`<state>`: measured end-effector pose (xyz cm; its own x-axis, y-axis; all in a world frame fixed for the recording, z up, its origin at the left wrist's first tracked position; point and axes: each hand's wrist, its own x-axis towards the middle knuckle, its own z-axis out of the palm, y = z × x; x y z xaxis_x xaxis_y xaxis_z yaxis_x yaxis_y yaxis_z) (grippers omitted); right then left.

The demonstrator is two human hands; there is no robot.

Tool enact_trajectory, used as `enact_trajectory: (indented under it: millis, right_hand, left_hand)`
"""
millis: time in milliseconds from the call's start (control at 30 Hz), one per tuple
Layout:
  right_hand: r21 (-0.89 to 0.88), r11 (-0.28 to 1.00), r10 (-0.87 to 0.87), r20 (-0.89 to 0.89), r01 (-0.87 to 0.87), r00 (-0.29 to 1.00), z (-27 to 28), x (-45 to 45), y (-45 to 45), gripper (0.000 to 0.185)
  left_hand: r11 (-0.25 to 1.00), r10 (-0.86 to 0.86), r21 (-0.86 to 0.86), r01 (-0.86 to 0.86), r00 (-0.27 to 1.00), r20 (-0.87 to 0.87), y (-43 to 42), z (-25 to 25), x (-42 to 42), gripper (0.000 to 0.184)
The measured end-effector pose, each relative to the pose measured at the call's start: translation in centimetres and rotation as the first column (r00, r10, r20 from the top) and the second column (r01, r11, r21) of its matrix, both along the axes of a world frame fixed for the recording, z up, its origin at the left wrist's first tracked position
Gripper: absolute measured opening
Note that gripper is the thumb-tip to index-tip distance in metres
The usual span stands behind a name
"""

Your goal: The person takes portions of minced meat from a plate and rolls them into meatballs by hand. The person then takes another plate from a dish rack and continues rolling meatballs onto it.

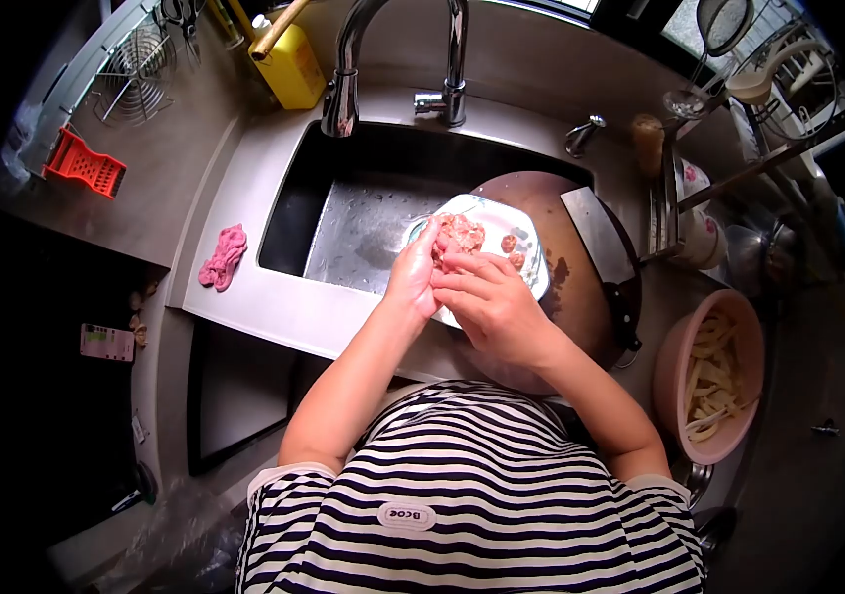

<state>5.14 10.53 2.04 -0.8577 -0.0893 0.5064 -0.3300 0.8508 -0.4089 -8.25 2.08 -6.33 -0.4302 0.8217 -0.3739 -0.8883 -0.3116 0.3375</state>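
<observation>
One pale counter runs across the middle of the frame around the dark sink. Right of center is a broad round board, its upper left part reaching over the sink. A pink basin of pale strips stands at the right. The cleaver lies along the board's right side; its weight and edge make the dark handle the only sensible hold. Near center, a white plate overlaps the board's upper left; probably stiff and breakable, it would be best taken by opposite rims.

Both bare hands meet over the plate's near left side: the left hand is upright and cupped, the right hand has its fingers bent against it. Whether anything is pinched between them I cannot tell. Just beyond the fingers is the ground meat, likely soft, sticky and slick, light in small portions, quick to smear or crumble. A cupped palm with loose fingertips suits it. Smallest are the reddish lumps on the plate's right half, probably easily dented, better lifted from beneath than squeezed.
</observation>
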Motion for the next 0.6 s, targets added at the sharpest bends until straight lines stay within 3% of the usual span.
enact_trajectory:
  millis: [33, 133, 167, 267, 300, 400, 433, 533, 600]
  right_hand:
    - [-0.139, 0.990, -0.019, -0.071, 0.009, 0.997, -0.2, -0.1, 0.2, 0.027]
    - [-0.364, 0.924, -0.151, -0.062, 0.118, 0.987, 0.1, -0.3, 0.9, 0.021]
    - [-0.396, 0.905, -0.202, -0.080, 0.155, 0.976, -0.5, -0.5, 1.3, 0.020]
    - [-0.466, 0.865, -0.247, -0.073, 0.186, 0.966, -1.0, -1.1, 1.6, 0.020]
    - [-0.464, 0.865, -0.246, -0.061, 0.190, 0.967, -1.4, -1.1, 1.7, 0.022]
    - [-0.488, 0.837, -0.239, 0.080, 0.247, 0.968, -0.7, -1.4, 0.9, 0.025]
    - [-0.491, 0.829, -0.233, 0.135, 0.269, 0.963, -1.1, -1.5, 0.8, 0.027]
    - [-0.276, 0.929, -0.254, 0.011, 0.247, 0.967, -1.6, -2.6, 0.4, 0.027]
    - [-0.352, 0.900, -0.272, 0.009, 0.258, 0.962, -3.3, -3.2, 0.9, 0.021]
  left_hand:
    - [0.989, -0.052, 0.137, 0.056, 0.998, -0.030, -0.3, 0.8, -0.4, 0.023]
    - [0.989, 0.120, -0.091, -0.119, 0.993, -0.001, 0.4, 3.8, 1.0, 0.022]
    - [0.998, 0.068, -0.012, -0.069, 0.997, -0.031, 0.3, 3.6, 1.1, 0.019]
    - [1.000, 0.013, -0.005, -0.013, 1.000, 0.025, 0.0, 3.5, 1.4, 0.019]
    - [0.995, 0.040, 0.089, -0.047, 0.996, 0.081, -0.1, 2.7, 1.3, 0.025]
    - [0.979, -0.053, 0.199, 0.045, 0.998, 0.036, -0.5, 2.9, 1.3, 0.037]
    - [0.991, -0.036, 0.130, 0.035, 0.999, 0.002, -0.3, 3.7, 1.6, 0.047]
    - [0.993, -0.052, 0.109, 0.053, 0.999, -0.006, -0.4, 4.4, 2.1, 0.055]
    - [0.984, -0.091, 0.153, 0.092, 0.996, -0.014, -0.7, 5.4, 2.3, 0.061]
